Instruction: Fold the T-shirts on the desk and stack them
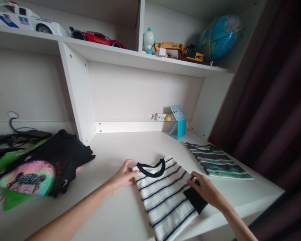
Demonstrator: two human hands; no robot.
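Note:
A white T-shirt point(163, 190) with dark stripes and a black collar lies folded on the desk, its collar toward the back. At its left shoulder, beside the collar, my left hand point(124, 177) has the edge between thumb and fingers. My right hand point(203, 189) grips the right edge, close to a black patch of cloth point(195, 199) that sticks out there. Some of the right fingers are hidden behind the palm. To the right lies a folded green and dark striped shirt point(219, 162).
Heaped at left are a black printed shirt point(70, 150) and green cloth point(17, 199), with cables point(17, 137) behind. A blue folded card stand point(178, 125) and a power strip point(162, 116) sit at the back. Overhead, a shelf point(107, 52) holds toy vehicles and a globe point(220, 36).

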